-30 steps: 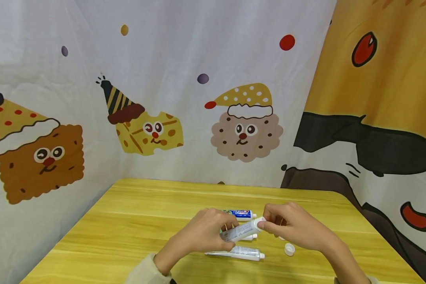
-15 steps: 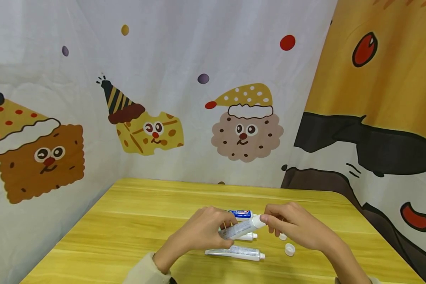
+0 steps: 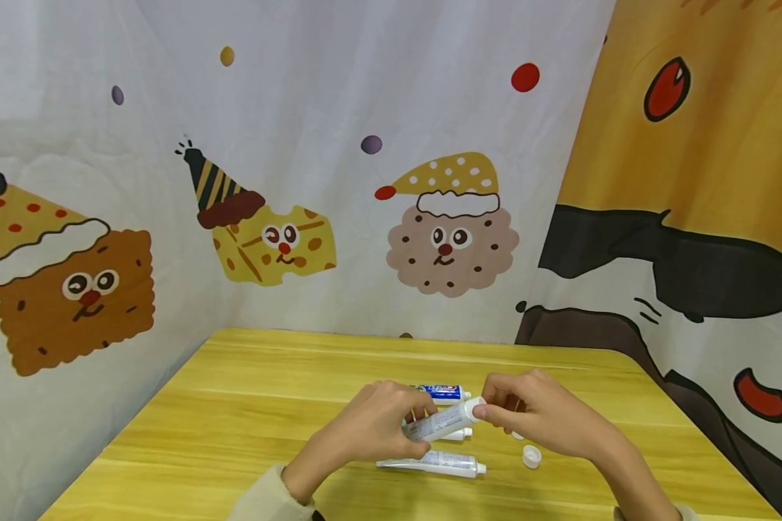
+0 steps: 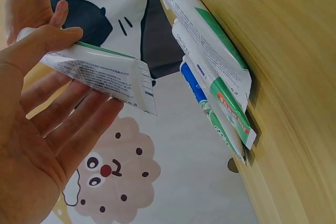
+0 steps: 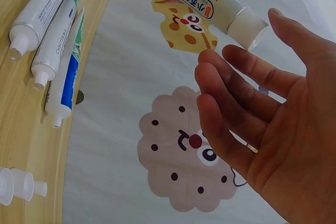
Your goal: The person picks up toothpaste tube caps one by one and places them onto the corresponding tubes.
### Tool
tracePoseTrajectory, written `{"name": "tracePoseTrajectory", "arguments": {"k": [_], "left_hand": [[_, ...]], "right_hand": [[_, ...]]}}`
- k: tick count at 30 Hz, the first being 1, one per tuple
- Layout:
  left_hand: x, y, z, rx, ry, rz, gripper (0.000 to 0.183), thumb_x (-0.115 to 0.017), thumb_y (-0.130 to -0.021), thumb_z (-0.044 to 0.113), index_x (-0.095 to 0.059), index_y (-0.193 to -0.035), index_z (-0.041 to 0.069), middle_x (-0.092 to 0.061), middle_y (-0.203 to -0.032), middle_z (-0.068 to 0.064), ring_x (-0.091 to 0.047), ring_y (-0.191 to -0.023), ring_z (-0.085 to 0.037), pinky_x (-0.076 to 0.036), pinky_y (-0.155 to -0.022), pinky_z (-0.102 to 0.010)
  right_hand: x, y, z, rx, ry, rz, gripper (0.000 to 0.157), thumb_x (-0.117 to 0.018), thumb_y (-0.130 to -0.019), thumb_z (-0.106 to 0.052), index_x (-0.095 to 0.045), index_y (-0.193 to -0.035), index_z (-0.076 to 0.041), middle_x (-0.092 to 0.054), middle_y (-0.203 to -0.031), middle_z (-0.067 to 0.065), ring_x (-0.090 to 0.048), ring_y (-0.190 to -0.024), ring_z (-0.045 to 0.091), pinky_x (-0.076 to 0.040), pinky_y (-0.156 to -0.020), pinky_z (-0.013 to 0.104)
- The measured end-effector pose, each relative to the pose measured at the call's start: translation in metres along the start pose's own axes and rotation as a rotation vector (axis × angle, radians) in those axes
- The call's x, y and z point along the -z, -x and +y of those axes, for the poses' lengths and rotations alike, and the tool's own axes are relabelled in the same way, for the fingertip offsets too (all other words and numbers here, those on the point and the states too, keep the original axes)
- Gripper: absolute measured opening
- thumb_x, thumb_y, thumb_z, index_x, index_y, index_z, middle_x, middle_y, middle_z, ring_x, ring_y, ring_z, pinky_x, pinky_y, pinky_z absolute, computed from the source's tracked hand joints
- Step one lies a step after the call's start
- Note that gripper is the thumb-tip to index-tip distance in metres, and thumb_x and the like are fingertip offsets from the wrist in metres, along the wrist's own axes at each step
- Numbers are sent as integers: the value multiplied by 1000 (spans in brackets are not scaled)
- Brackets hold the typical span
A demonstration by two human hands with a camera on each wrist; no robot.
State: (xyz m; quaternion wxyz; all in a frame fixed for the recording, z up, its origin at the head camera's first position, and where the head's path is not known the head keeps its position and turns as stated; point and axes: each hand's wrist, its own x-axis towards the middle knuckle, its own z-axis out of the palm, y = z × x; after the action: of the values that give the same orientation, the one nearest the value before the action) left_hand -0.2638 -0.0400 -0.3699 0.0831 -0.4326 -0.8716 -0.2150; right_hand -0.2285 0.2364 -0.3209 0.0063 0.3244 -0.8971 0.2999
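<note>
While the left hand (image 3: 379, 425) grips a tube (image 3: 440, 422), right hand (image 3: 547, 416) pinching its cap (image 3: 473, 407).

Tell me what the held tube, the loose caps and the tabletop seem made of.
Held tube: probably plastic laminate, smooth, slightly glossy, its tail flat and crimped. Loose caps: likely plastic, smooth, white, slightly translucent. Tabletop: satin wood or imitation; yellow grain streaks fit both.

The left sleeve (image 3: 266, 498) is showing pale beige cloth, a small black piece (image 3: 317, 516) is peeking beside it, and the right sleeve (image 3: 687, 514) is looking beige too.
</note>
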Motion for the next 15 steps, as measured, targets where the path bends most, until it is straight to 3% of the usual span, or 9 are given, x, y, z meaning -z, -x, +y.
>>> {"name": "tracePoseTrajectory", "arguments": {"k": [15], "left_hand": [[2,0,-11,37,-4,10,29,-86,-77,27,-76,-104,21,-72,-86,13,-57,-72,5,-46,-62,-13]], "right_hand": [[2,0,0,-16,-14,-1,16,-60,-105,-37,-66,-92,-29,-64,-72,-12,-59,-60,4,-53,-55,26]]}}
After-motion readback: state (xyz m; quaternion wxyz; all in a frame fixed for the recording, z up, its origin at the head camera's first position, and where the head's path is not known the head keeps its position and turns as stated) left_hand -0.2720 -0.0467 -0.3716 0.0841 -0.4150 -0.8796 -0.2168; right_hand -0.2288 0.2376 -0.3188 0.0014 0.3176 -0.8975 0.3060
